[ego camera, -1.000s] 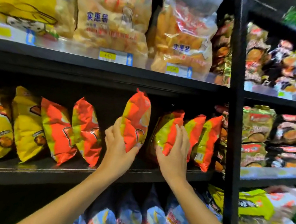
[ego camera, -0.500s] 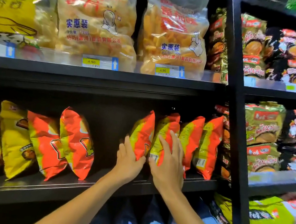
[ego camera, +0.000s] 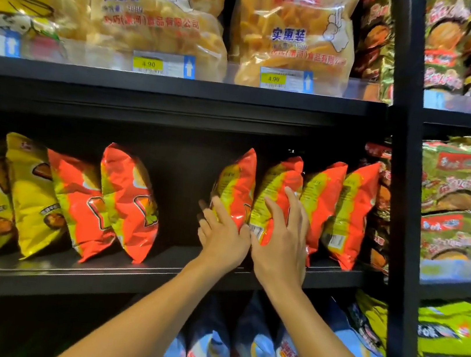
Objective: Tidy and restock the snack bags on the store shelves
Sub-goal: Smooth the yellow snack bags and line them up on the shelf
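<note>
we pressed our left hand [ego camera: 224, 234] and right hand [ego camera: 279, 246], fingers spread flat and gripping nothing, against two orange snack bags [ego camera: 236, 187] near the shelf's [ego camera: 121, 280] right end, squaring them upright.

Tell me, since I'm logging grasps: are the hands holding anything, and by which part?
Left hand presses the lower part of one orange snack bag; right hand lies flat on its neighbour. Neither clearly grips.

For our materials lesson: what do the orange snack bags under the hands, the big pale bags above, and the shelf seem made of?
Orange snack bags: glossy printed plastic film, perhaps foil-lined; bright glints, crinkles.
Big pale bags: clear plastic; the crisps show through.
Shelf: probably black painted metal; thin, flat, with a dull sheen.
</note>
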A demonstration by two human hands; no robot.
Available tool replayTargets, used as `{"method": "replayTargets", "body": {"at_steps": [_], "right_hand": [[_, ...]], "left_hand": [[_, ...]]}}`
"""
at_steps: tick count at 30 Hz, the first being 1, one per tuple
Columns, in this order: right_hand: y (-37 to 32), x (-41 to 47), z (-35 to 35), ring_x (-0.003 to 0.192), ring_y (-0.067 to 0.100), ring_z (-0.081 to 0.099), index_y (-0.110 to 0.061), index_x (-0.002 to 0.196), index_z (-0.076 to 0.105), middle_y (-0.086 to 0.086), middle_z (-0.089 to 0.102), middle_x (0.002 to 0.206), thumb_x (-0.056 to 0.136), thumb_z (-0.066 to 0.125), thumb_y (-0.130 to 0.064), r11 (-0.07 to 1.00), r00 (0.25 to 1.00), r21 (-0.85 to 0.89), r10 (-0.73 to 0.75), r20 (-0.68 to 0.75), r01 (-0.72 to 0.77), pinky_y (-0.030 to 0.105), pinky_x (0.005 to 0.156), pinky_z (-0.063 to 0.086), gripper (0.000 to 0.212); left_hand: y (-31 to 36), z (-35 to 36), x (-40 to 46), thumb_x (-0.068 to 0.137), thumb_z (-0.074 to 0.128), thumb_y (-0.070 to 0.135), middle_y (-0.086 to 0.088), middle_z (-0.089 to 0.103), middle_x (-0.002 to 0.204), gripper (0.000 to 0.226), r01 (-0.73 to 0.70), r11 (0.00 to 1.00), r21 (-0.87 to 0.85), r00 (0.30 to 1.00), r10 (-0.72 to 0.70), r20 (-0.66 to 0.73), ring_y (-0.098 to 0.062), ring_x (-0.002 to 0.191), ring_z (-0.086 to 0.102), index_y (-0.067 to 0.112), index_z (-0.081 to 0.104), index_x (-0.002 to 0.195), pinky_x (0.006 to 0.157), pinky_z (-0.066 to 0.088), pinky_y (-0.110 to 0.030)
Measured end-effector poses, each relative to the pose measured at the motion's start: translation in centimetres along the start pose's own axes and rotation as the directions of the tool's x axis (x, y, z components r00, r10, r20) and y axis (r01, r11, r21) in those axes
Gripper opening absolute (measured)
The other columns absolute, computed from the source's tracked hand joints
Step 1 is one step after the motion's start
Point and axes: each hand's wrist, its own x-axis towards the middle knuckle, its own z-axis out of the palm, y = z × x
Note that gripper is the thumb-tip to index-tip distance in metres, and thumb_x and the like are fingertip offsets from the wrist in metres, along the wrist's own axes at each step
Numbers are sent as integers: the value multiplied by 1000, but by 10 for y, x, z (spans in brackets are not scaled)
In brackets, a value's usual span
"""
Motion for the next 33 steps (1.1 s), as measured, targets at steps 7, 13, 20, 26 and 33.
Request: {"method": "replayTargets", "body": {"at_steps": [7,13,20,26,33], "right_hand": [[-1,0,-4,155,15,11,-28,147,50,-10,16,169,85,80,-28,1000,1000,1,-7,9,7,41,112,43,70],[-3,0,-8,155,16,10,-30,149,48,-10,15,169,84,81,-28,999,999,-24,-22,23,22,45,113,44,73],[-23,-5,-23,152,20,23,-17,145,53,-1,32,163,91,77,-16,961,987,247,-94,-133,125,51,122,31,59],[-111,-26,-18,145,22,42,-8,145,52,7,47,153,89,75,-3,772,870,421,-484,-95,476,47,119,37,61],[-181,-33,68,154,28,24,-22,164,7,9,18,168,85,83,-35,914,874,376,-56,482,-149,42,125,25,110]], "left_hand": [[-7,-9,-2,105,49,26,-17,6,163,88,-82,993,-88,996,84,19,-39,149,18,16,-20,159,123,23,-53],[-14,-18,-3,102,54,38,-13,-10,168,99,-119,991,-58,987,124,97,-41,155,3,23,-26,158,126,12,-54],[-48,-74,-34,102,50,39,-6,-1,172,82,-517,856,18,855,518,-34,-20,159,-4,17,1,164,129,8,-45],[-167,-188,-69,101,57,16,-5,35,164,55,-741,473,477,560,827,51,-26,155,27,8,43,154,124,28,-45],[-233,-224,-60,110,29,44,-3,31,167,54,-589,405,699,697,692,188,-24,158,19,17,44,155,120,34,-50]]}}
